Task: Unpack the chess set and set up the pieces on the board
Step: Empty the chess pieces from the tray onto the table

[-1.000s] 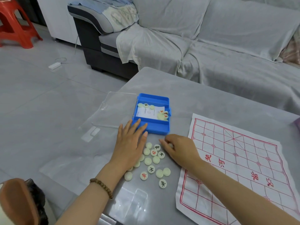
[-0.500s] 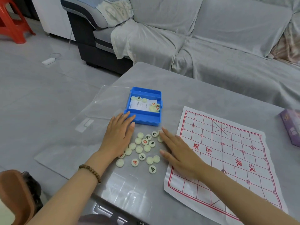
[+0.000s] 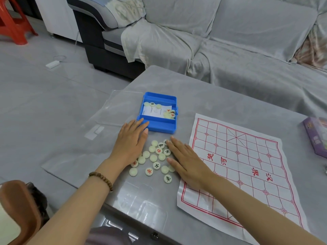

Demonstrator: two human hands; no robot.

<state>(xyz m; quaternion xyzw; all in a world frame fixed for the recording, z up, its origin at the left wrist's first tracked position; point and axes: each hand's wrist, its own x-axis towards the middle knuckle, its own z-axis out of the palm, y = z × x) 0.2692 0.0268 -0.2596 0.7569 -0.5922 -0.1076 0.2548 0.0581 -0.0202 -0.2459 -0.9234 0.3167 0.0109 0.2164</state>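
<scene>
Several cream round chess pieces (image 3: 153, 158) with red or black characters lie loose on the grey table (image 3: 221, 101). My left hand (image 3: 130, 142) lies flat along the left side of the pile, fingers straight, fingertips by the blue box (image 3: 159, 127). Flat on the pile's right side rests my right hand (image 3: 185, 160), its heel on the edge of the white cloth board (image 3: 247, 167) with red grid lines. The blue box holds a white paper slip and a few more pieces (image 3: 169, 113).
A clear plastic lid (image 3: 116, 106) lies left of the box, over the table's left edge. A purple box (image 3: 315, 135) sits at the table's right edge. A grey covered sofa (image 3: 230, 41) stands behind the table. A red stool (image 3: 12, 23) is far left.
My right hand has opened from a curled pose and laid itself flat beside the pieces. Both hands now flank the pile. The camera has shifted slightly.
</scene>
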